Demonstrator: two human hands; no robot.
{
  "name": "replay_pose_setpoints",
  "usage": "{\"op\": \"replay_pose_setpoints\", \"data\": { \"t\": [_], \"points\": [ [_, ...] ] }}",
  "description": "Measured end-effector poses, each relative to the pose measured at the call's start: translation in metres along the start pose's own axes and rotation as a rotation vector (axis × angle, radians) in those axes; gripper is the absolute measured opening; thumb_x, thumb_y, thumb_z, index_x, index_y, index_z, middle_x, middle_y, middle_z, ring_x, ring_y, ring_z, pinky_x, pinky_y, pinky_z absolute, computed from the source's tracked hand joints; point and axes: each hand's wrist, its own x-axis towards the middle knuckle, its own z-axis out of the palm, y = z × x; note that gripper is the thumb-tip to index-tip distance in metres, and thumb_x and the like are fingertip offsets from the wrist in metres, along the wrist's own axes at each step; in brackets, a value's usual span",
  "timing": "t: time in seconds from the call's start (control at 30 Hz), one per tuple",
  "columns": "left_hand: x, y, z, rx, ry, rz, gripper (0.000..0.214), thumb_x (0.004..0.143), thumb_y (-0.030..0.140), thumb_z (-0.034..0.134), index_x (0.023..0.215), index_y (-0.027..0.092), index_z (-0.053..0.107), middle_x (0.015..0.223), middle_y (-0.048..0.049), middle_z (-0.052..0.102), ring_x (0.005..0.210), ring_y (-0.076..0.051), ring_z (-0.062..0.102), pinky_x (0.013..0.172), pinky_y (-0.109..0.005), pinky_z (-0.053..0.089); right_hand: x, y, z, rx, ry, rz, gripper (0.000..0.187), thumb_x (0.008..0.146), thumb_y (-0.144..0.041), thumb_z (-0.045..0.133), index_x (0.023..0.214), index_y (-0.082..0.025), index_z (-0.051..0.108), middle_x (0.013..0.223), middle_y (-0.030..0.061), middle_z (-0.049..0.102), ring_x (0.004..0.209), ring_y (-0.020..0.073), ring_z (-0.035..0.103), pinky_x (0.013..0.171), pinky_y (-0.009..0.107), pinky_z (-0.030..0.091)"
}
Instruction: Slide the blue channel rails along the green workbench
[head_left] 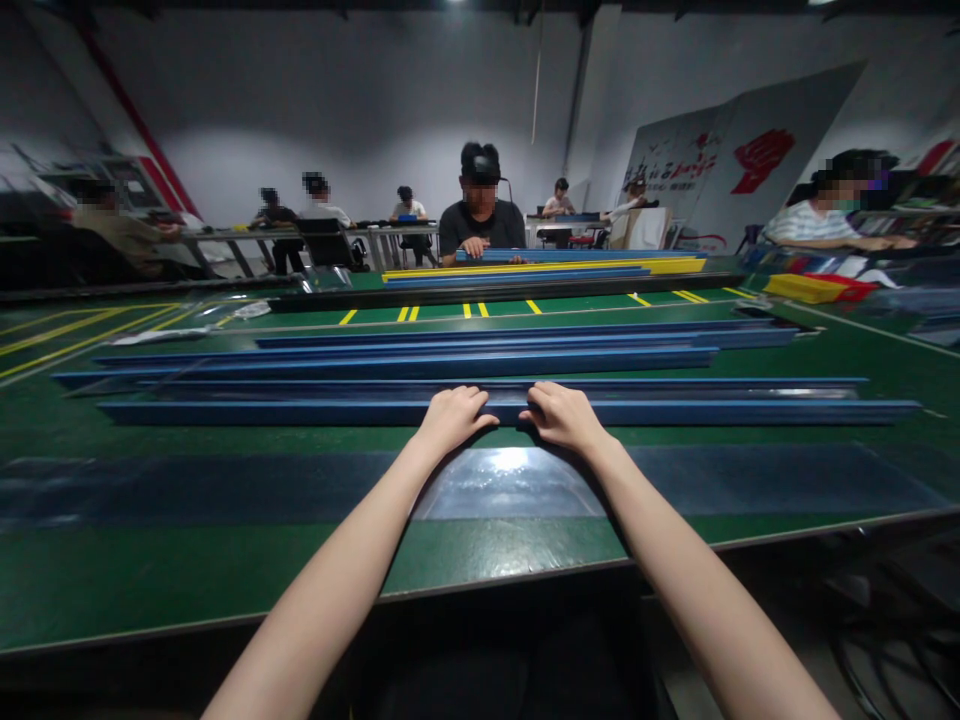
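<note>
My left hand (454, 418) and my right hand (559, 412) grip the near wall of a long blue channel strip (300, 412), a short gap between them. Fingers reach over the top edge, while both thumbs press on the side facing me. The strip lies crosswise on a green table (247, 575). Between my arms and under them stretches a flat clear plastic sleeve (675, 475), with a bright reflection at its middle. Beyond the held strip lie more blue strips (600, 357), side by side.
Farther back, a black strip (450, 295) and a yellow strip (675, 266) lie crosswise. Opposite me sits a person (480, 215) with a hand on a blue strip. Yellow and red trays (810, 288) stand at right. Other people sit at tables behind.
</note>
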Motion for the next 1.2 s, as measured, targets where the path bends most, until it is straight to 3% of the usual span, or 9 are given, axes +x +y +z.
{"op": "replay_pose_setpoints", "data": {
  "t": [0.3,0.77,0.97,1.2],
  "points": [
    [0.0,-0.001,-0.004,-0.013,-0.002,0.005,0.034,0.077,0.051,0.054,0.084,0.017,0.055,0.089,-0.0034,0.064,0.086,-0.019,0.058,0.071,-0.028,0.041,0.0,0.003,-0.004,-0.002,-0.03,0.043,0.019,0.08,-0.035,0.048,0.078,-0.018,0.056,0.084,0.0055,0.062,0.076,0.0156,0.053,0.057,0.026,0.025],
    [0.001,0.0,-0.007,-0.061,-0.027,-0.015,0.03,0.079,0.048,0.054,0.085,0.019,0.053,0.09,-0.0034,0.064,0.087,-0.018,0.058,0.071,-0.026,0.04,-0.025,0.039,-0.015,-0.032,-0.031,0.228,0.02,0.074,-0.037,0.05,0.071,-0.019,0.058,0.081,0.0053,0.064,0.074,0.0183,0.056,0.057,0.026,0.028],
    [0.002,0.0,-0.004,-0.05,-0.032,-0.013,0.03,0.08,0.048,0.053,0.085,0.019,0.053,0.09,-0.0041,0.063,0.087,-0.018,0.058,0.07,-0.026,0.04,-0.025,0.039,-0.015,-0.004,-0.018,0.199,0.022,0.076,-0.039,0.048,0.074,-0.019,0.057,0.082,0.0053,0.063,0.077,0.0182,0.056,0.06,0.025,0.03],
    [0.002,0.0,-0.001,-0.041,-0.01,-0.009,0.03,0.08,0.047,0.054,0.086,0.019,0.053,0.091,-0.0033,0.064,0.088,-0.019,0.058,0.07,-0.026,0.041,-0.018,0.03,-0.007,-0.059,-0.023,0.118,0.041,0.081,-0.055,0.04,0.074,-0.019,0.056,0.083,0.0066,0.063,0.078,0.0181,0.055,0.06,0.026,0.03]
  ]
}}
